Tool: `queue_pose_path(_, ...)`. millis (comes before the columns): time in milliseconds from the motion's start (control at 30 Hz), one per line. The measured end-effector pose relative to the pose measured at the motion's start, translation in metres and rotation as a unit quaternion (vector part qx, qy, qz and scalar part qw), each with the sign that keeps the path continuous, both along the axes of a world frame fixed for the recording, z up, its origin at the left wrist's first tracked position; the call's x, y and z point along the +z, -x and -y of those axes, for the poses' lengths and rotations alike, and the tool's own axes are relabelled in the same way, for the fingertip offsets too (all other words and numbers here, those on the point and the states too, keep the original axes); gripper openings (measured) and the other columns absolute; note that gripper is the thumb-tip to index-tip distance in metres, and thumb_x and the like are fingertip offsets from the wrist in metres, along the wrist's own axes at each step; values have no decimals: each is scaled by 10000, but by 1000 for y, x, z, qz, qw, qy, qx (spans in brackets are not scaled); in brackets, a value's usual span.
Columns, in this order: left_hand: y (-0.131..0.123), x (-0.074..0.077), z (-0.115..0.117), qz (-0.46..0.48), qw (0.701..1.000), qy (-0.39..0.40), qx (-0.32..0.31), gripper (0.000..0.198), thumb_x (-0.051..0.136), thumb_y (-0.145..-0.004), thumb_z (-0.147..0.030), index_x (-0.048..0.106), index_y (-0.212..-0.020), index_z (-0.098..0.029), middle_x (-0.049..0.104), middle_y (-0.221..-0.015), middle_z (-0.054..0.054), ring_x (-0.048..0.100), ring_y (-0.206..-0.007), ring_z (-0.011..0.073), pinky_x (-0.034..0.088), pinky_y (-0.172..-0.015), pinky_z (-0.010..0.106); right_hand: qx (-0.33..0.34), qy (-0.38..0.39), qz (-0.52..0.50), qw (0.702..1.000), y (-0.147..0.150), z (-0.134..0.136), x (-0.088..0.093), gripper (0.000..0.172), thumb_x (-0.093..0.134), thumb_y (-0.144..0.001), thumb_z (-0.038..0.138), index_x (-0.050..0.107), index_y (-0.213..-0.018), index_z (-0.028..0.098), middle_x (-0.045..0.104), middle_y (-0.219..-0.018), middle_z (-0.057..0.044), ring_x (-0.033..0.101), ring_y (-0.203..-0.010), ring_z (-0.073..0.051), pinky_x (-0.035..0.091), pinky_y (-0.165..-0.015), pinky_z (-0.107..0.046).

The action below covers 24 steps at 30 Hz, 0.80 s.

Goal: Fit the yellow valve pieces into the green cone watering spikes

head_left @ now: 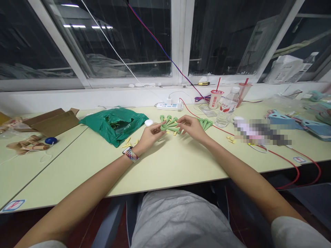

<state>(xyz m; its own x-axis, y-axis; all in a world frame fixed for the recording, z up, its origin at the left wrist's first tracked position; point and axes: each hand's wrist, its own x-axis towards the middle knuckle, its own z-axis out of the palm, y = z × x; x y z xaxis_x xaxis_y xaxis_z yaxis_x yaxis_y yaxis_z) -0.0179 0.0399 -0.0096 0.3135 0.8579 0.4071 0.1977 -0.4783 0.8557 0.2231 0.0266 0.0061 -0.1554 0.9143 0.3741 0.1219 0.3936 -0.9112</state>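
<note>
Between thumb and fingers, my left hand (150, 137) grips a green plastic cone-shaped piece (163, 127), its round open end turned toward me. My right hand (192, 128) is bent in a pinch at the narrow end of that piece; what its fingertips hold is too small to make out. More green cones (168, 119) lie just beyond my hands, with small yellow pieces among them. To the right of my right hand lies another row of green cones (206, 124). Small yellow plastic pieces (127, 142) are scattered beside my left wrist.
A torn green plastic bag (129, 120) lies left of my hands, near a white round object (148, 122). Behind are a power strip (169, 106), a cup (216, 100) and a water bottle (227, 108). A red cable (274, 156) crosses the right side. Cardboard (55, 123) sits left.
</note>
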Motion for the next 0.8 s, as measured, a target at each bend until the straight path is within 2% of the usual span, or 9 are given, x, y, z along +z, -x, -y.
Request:
queue_pose_path(133, 1, 0, 2, -25, 999, 9, -47, 594, 802, -862, -376, 648, -1397, -171, 758, -1046, 82, 712, -954, 230, 561, -904, 383, -2, -56, 61, 997, 2, 1, -4, 168, 696, -849, 285, 721, -988, 194, 724, -876, -21, 690, -732, -161, 560, -635, -264)
queue_pose_path(267, -1, -2, 6, -78, 992, 4, -95, 430, 734, -923, -374, 576, -1293, -221, 773, -1102, 89, 733, -1088, 260, 548, -997, 422, 42, -150, 173, 973, 3, 2, -10, 283, 651, -855, 153, 761, -1110, 209, 739, -1013, -38, 681, -810, -150, 523, -728, -261)
queue_pose_path(367, -1, -4, 7, -128, 986, -13, -110, 331, 664, -954, -349, 570, -1253, -239, 755, -1214, 103, 699, -1217, 281, 543, -1016, 429, 51, -189, 268, 943, 1, 2, -15, 234, 659, -849, 109, 788, -1019, 207, 729, -968, -36, 665, -832, -160, 481, -750, -266)
queue_pose_path(467, -2, -5, 7, -149, 981, -32, -121, 270, 606, -964, -320, 587, -1218, -231, 738, -1254, 101, 684, -1251, 286, 534, -1037, 434, 37, -189, 323, 926, 2, 3, -20, 174, 672, -856, 108, 777, -952, 208, 740, -919, -23, 655, -864, -176, 445, -755, -269)
queue_pose_path(567, -2, -4, 7, -191, 974, -78, -97, 229, 561, -970, -283, 629, -1180, -221, 739, -1228, 90, 684, -1198, 273, 504, -1065, 438, 32, -180, 356, 917, 6, 7, -23, 146, 710, -870, 161, 759, -995, 219, 748, -940, -18, 653, -900, -191, 440, -781, -277)
queue_pose_path(700, -1, -5, 5, -242, 956, -163, -30, 198, 546, -951, -227, 673, -1103, -217, 734, -1163, 81, 651, -1139, 275, 487, -1036, 430, -3, -180, 402, 898, 12, 11, -25, 155, 683, -888, 147, 738, -1012, 223, 732, -962, -29, 640, -948, -204, 417, -762, -279)
queue_pose_path(800, 0, -7, 2, -241, 954, -177, -8, 180, 535, -947, -207, 676, -1057, -205, 726, -1107, 84, 651, -1099, 271, 492, -998, 416, -34, -178, 432, 884, 13, 10, -25, 143, 657, -888, 135, 728, -979, 220, 720, -966, -39, 626, -955, -210, 400, -737, -287)
